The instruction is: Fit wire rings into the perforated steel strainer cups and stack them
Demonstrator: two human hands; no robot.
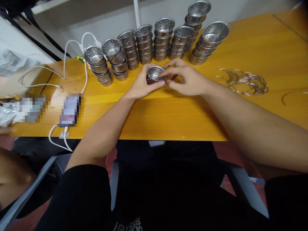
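A small perforated metal cup [154,78] is upright just above or on the wooden table, its open top facing me. My left hand [141,83] wraps round the cup's left and near side, with the thumb along its front. At the right of the cup is my right hand [183,77], its fingers bent and apart. Its fingertips reach over the cup's rim, and the thumb lies close to the outer wall. Nothing shows between those fingers. Behind both hands stand stacks of similar perforated cups [161,40]. The underside of the held cup is hidden.
On the right of the table [168,122] lies a pile of curved metal wires [247,82], with a single wire [288,94] farther right. A phone [69,110] with white cables [87,77] lies at left, near plastic bags [9,112]. Another person's leg [14,176] shows lower left.
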